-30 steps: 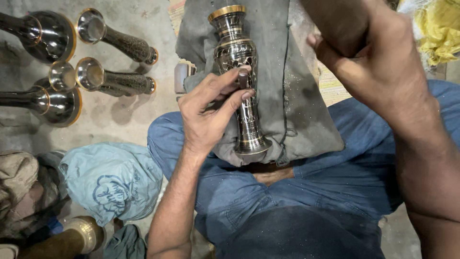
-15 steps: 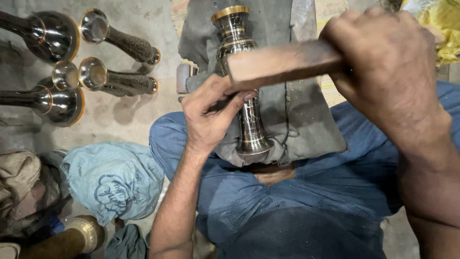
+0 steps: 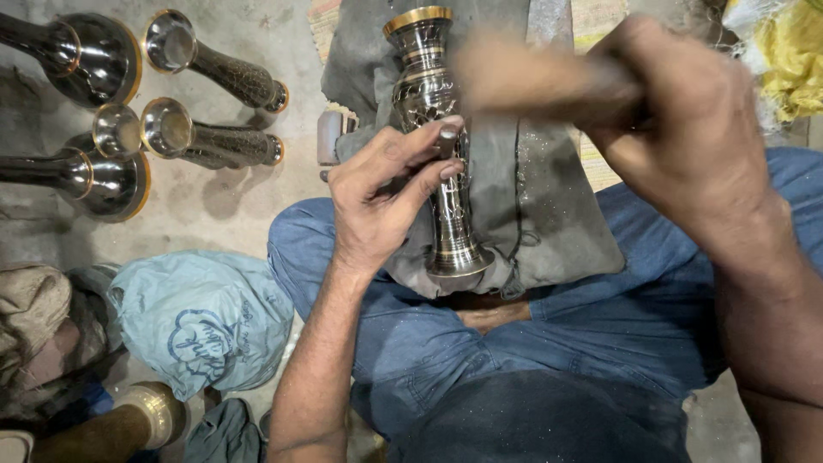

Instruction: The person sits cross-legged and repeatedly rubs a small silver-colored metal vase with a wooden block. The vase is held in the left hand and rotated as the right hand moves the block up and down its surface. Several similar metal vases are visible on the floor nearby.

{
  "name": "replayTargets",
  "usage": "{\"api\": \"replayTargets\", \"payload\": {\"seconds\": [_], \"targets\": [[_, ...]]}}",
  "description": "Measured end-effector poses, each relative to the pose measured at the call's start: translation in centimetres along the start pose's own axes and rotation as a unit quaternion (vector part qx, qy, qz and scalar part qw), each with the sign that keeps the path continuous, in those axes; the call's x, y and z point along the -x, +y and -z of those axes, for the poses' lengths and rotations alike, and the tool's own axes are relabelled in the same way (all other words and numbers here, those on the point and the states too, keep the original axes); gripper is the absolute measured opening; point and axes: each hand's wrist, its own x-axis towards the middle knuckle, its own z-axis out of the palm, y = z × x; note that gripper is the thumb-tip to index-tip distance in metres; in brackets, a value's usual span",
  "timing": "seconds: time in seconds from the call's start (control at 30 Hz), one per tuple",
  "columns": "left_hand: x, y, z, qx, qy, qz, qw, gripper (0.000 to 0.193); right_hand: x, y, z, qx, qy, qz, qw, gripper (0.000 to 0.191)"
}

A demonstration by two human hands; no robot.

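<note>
Since half a second earlier, the wooden mallet [image 3: 531, 81] had swung up and left of its former line, and it showed only as a brown blur above the vase. Right hand [image 3: 686, 129] was closed tight round the mallet's handle end, knuckles toward the camera.

Left hand [image 3: 386, 193] kept its place. Thumb and forefinger were pinched together on a small dark punch [image 3: 447, 141], its tip set against the vase's narrow waist; the other fingers curled below and steadied the metal from the left.

Vase [image 3: 433, 129] lay lengthwise on a grey cloth [image 3: 549, 214] over the person's lap, gold-rimmed mouth away from the body and flared foot just below the pinching fingers. Blue trousers [image 3: 600, 343] showed under the cloth on both sides.

Handling, as judged: polished metal, stiff and likely hollow, fairly heavy for its size. The round body looked ready to roll, so the cloth and the curled fingers mattered. A shiny surface would slip under a bare palm. Best hold seemed the waist, right where the fingers sat, or the foot flange below them. Engraved areas could dent or scratch from a stray blow.

Well left of the grip, on the concrete floor [image 3: 257, 197], lay more vases [image 3: 206, 141]. A pale blue bag [image 3: 201, 317] sat lower left.
</note>
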Motion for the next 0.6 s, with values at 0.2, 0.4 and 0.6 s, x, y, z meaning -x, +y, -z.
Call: {"api": "replayTargets", "payload": {"seconds": [0.2,0.4,0.6], "targets": [[0.2,-0.2,0.0,-0.045,0.004,0.009,0.999,0.037,0.4,0.2,-0.1,0.031,-0.012,-0.014,0.999,0.028],[0.3,-0.2,0.2,-0.037,-0.008,0.007,0.999,0.034,0.1,-0.2,0.3,0.135,0.001,0.037,0.99,0.031],[0.1,0.0,0.2,-0.033,-0.007,-0.001,0.999,0.032,-1.0,-1.3,1.1,0.204,-0.01,0.043,0.978,0.026]]}}
